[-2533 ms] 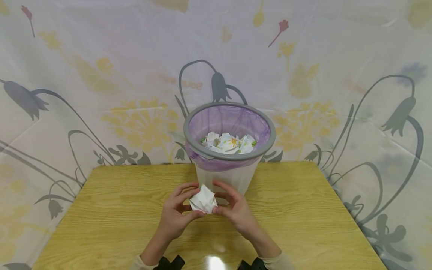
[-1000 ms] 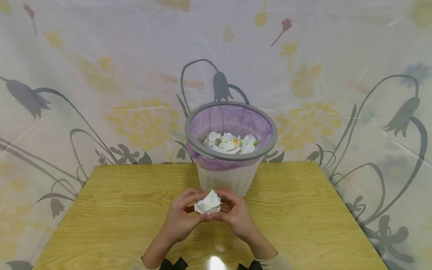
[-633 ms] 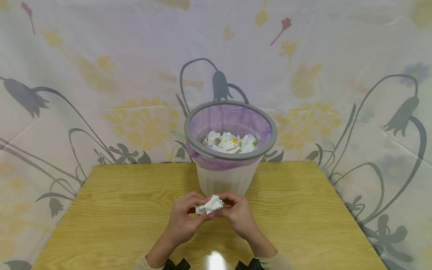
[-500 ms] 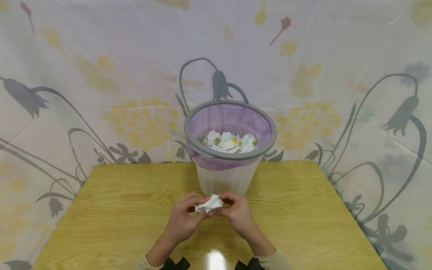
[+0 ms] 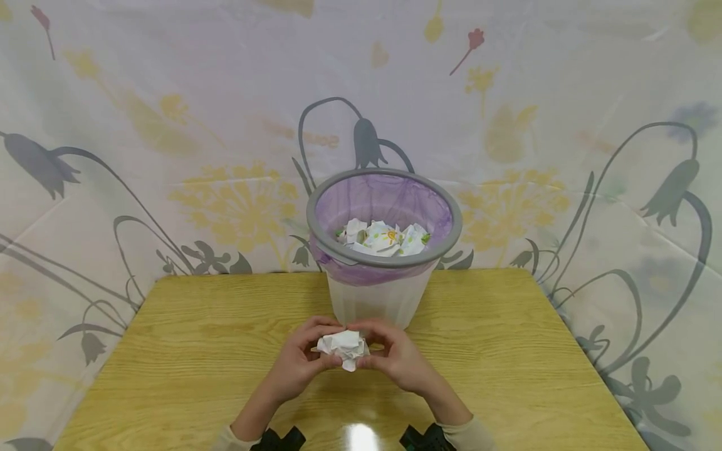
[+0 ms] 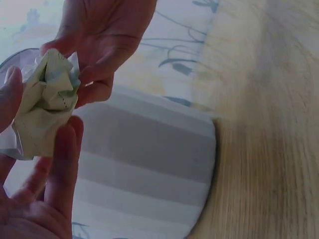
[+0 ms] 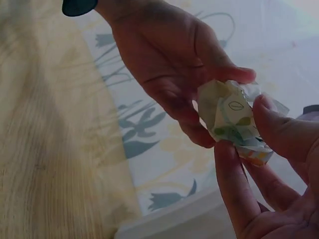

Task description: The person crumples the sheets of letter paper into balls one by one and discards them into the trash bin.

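A crumpled piece of white paper (image 5: pixel 343 346) is held between both hands, just in front of the bin and above the table. My left hand (image 5: pixel 297 363) grips its left side with thumb and fingers. From the other side my right hand (image 5: pixel 399 362) pinches it, thumb low and fingers behind. In the right wrist view the crumpled paper (image 7: pixel 233 115) shows printed leaves and an orange patch. The left wrist view shows its creased underside between the fingertips.
Behind the hands stands a white bin (image 5: pixel 376 297) with a grey rim and purple liner (image 5: pixel 372 194). Several crumpled papers (image 5: pixel 383 239) lie inside it. The wooden table (image 5: pixel 225 326) extends to both sides, and a flower-printed cloth (image 5: pixel 237 94) hangs behind.
Both hands have turned and squeezed the paper between them. It looks more compact than at first, and wider than half a second ago. The bin has not moved.
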`<action>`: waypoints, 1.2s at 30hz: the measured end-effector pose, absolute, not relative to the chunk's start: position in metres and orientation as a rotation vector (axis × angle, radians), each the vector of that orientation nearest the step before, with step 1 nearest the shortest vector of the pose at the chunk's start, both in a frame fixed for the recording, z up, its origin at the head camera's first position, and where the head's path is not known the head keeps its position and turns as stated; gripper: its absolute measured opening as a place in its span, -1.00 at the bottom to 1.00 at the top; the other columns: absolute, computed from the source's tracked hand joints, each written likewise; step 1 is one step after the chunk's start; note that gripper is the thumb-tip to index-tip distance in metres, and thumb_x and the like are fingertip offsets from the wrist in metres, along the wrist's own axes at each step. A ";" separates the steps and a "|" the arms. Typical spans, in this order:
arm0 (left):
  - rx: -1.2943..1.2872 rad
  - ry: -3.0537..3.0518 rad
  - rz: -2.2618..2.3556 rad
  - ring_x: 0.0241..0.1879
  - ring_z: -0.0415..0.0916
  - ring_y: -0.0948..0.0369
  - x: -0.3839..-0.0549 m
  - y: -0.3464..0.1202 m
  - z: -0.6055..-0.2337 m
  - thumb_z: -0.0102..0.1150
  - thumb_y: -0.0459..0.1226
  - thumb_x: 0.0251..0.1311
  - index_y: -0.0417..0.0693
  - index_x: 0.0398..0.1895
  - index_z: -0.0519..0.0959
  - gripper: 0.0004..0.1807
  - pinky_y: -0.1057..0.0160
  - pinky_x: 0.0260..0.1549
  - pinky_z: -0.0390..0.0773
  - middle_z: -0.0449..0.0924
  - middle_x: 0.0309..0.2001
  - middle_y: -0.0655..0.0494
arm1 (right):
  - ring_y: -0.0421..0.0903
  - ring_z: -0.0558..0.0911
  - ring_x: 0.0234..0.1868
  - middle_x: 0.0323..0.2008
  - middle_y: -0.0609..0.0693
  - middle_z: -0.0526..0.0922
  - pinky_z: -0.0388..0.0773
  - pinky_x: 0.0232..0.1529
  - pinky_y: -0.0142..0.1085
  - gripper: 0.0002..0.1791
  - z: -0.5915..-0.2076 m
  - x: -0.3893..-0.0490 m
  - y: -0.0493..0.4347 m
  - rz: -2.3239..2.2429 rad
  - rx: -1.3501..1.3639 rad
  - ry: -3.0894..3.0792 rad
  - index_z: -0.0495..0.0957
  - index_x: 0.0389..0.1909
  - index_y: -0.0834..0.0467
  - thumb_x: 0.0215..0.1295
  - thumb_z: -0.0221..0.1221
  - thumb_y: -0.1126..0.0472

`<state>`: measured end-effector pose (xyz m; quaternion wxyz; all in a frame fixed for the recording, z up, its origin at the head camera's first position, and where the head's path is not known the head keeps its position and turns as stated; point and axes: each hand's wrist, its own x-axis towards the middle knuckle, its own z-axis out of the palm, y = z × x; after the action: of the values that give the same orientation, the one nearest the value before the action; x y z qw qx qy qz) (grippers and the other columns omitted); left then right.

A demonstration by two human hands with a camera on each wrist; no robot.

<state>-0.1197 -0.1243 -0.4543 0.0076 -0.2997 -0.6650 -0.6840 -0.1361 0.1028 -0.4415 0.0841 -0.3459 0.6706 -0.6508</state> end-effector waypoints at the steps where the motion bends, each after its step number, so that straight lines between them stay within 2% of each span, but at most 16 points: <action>1: -0.915 -2.083 -2.129 -0.06 0.53 0.15 -0.119 -0.124 -0.455 0.29 -0.47 0.23 -0.31 0.15 0.56 -0.61 0.10 -0.29 0.71 0.41 0.11 -0.24 | -0.08 0.61 -0.09 0.05 0.29 0.55 0.70 -0.20 -0.12 -0.47 -0.441 -0.136 0.103 -1.947 -1.011 1.998 0.49 0.19 0.35 0.17 0.35 0.44; 4: -0.836 -2.083 -2.099 -0.07 0.55 0.16 -0.117 -0.121 -0.457 0.30 -0.48 0.22 -0.28 0.18 0.55 -0.57 0.09 -0.29 0.71 0.41 0.13 -0.23 | -0.09 0.62 -0.13 -0.03 0.25 0.60 0.70 -0.23 -0.14 -0.50 -0.441 -0.136 0.103 -1.975 -0.924 2.013 0.53 0.10 0.36 0.11 0.39 0.45; 8: -0.764 -2.055 -2.063 -0.07 0.61 0.14 -0.115 -0.116 -0.457 0.29 -0.50 0.21 -0.26 0.19 0.54 -0.55 0.10 -0.28 0.70 0.44 0.15 -0.17 | -0.09 0.64 -0.09 -0.01 0.23 0.61 0.70 -0.23 -0.11 -0.50 -0.442 -0.136 0.104 -2.012 -0.886 2.006 0.54 0.07 0.37 0.07 0.43 0.45; 13: -0.762 -2.007 -2.029 -0.06 0.62 0.12 -0.114 -0.113 -0.457 0.26 -0.54 0.22 -0.33 0.24 0.48 -0.51 0.14 -0.20 0.69 0.37 0.21 -0.36 | -0.08 0.61 -0.04 0.08 0.24 0.56 0.70 -0.20 -0.07 -0.51 -0.445 -0.138 0.108 -2.030 -0.972 1.982 0.53 0.14 0.38 0.16 0.36 0.45; 17: -0.741 -1.998 -2.006 0.01 0.60 0.13 -0.113 -0.112 -0.456 0.24 -0.55 0.22 -0.31 0.27 0.47 -0.49 0.15 -0.15 0.67 0.35 0.26 -0.33 | -0.02 0.61 -0.01 0.13 0.29 0.52 0.69 -0.19 -0.08 -0.54 -0.444 -0.136 0.109 -2.043 -1.013 1.997 0.54 0.15 0.39 0.20 0.33 0.46; 23: -0.700 -1.958 -1.872 -0.02 0.61 0.11 -0.110 -0.106 -0.455 0.32 -0.58 0.12 -0.30 0.08 0.57 -0.59 0.14 -0.27 0.69 0.53 -0.01 -0.21 | 0.15 0.64 -0.02 0.10 0.37 0.52 0.69 -0.17 -0.08 -0.52 -0.440 -0.128 0.099 -2.124 -0.881 2.037 0.55 0.10 0.44 0.11 0.37 0.49; 29: -0.665 -1.949 -1.704 -0.09 0.63 0.12 -0.108 -0.100 -0.459 0.40 -0.56 0.03 -0.21 -0.07 0.63 -0.64 0.19 -0.28 0.69 0.56 -0.16 -0.04 | 0.01 0.67 -0.12 -0.02 0.31 0.63 0.68 -0.14 -0.22 -0.63 -0.443 -0.122 0.088 -2.177 -0.693 2.218 0.63 -0.08 0.40 0.03 0.40 0.53; 36: -0.658 -1.967 -1.614 -0.16 0.60 0.18 -0.109 -0.098 -0.460 0.41 -0.53 0.03 -0.22 -0.14 0.62 -0.70 0.23 -0.25 0.68 0.57 -0.19 -0.02 | -0.01 0.69 -0.19 -0.10 0.23 0.69 0.67 -0.19 -0.31 -0.71 -0.440 -0.119 0.081 -2.201 -0.485 2.288 0.69 -0.20 0.34 0.00 0.39 0.57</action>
<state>-0.1086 -0.0984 -0.4603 0.2541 -0.2424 -0.7239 -0.5939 -0.1186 0.0805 -0.4402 -0.0350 -0.1509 0.7120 -0.6849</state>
